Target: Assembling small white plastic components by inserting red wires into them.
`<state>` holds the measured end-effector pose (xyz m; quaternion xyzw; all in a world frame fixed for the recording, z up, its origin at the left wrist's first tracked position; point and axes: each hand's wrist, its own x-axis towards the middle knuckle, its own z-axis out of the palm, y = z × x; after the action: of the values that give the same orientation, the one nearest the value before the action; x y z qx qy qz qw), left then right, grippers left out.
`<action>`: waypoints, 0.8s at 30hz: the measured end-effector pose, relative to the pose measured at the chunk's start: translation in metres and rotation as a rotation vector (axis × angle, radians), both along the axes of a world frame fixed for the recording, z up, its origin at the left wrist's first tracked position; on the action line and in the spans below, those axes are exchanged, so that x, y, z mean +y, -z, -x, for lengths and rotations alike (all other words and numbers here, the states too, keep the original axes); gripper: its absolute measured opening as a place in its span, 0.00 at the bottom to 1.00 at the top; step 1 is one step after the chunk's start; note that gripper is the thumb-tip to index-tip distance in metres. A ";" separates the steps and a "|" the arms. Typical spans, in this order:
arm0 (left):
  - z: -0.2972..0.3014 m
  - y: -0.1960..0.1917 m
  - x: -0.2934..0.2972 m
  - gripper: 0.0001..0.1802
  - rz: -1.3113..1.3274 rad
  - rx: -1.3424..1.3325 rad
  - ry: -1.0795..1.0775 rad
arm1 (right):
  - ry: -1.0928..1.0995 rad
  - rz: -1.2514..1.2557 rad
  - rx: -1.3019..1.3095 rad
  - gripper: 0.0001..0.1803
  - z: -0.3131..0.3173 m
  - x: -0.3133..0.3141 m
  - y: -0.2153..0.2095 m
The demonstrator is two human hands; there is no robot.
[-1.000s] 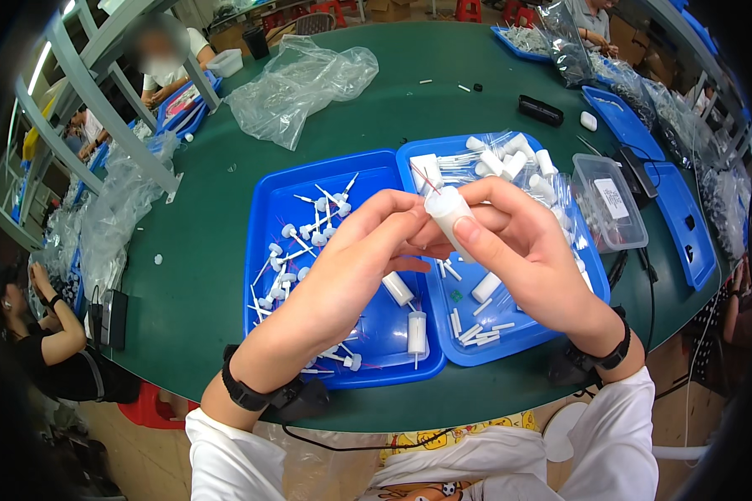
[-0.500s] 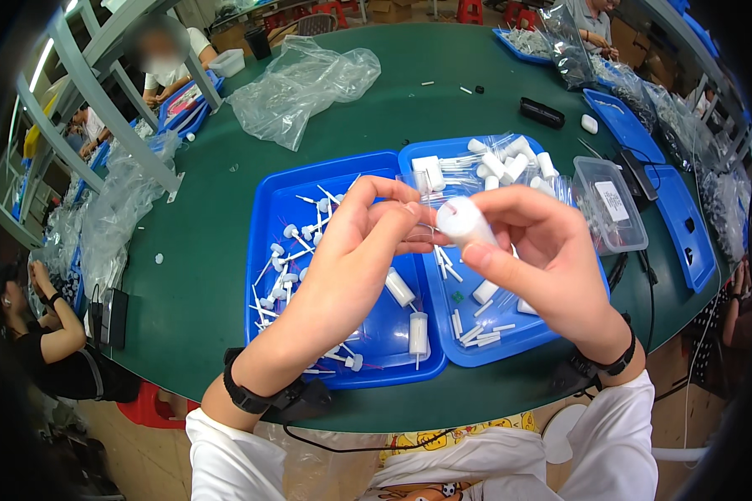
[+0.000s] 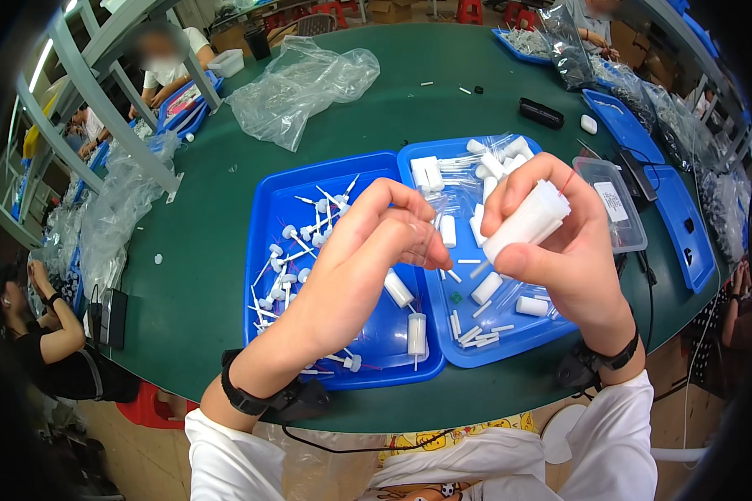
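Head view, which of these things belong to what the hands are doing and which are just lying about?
In use:
right hand holding a white plastic tube
left hand, fingers pinched beside it
left blue tray of white stemmed caps
right blue tray of white tubes

Lying about:
crumpled clear bags
black box
clear lidded box

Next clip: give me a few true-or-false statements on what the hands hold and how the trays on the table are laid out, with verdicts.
1. The right hand grips a white cylindrical tube. True.
2. The left hand lies flat on the green table. False: it is raised over the trays, fingers curled beside the tube.
3. Two blue trays sit side by side in front of the person. True: the left tray holds small stemmed white parts, the right tray white tubes.
4. The crumpled clear plastic bag lies inside the left tray. False: it lies on the table beyond the trays.
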<state>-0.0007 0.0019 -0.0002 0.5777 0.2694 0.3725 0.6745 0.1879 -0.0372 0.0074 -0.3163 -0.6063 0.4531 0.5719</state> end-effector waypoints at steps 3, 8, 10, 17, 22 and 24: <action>0.001 -0.001 0.001 0.12 -0.035 0.026 0.005 | 0.022 0.029 0.058 0.19 0.001 0.002 0.001; 0.001 -0.009 -0.005 0.16 -0.091 0.043 0.011 | -0.007 0.115 0.068 0.16 -0.001 -0.002 -0.006; 0.002 -0.013 -0.005 0.20 -0.157 0.074 0.041 | -0.013 0.119 0.081 0.15 -0.001 -0.002 -0.007; 0.010 -0.012 -0.001 0.17 -0.263 0.070 0.024 | -0.062 0.001 0.119 0.17 0.000 0.000 -0.005; 0.014 -0.014 0.002 0.19 -0.396 0.202 0.021 | -0.020 -0.141 0.017 0.19 -0.007 0.004 0.000; 0.011 -0.012 -0.001 0.19 -0.458 0.208 0.004 | -0.001 -0.353 -0.156 0.19 -0.010 0.008 0.000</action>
<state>-0.0120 0.0011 0.0121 0.7510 0.2447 0.3611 0.4956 0.1976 -0.0290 0.0074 -0.2447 -0.7191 0.3141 0.5695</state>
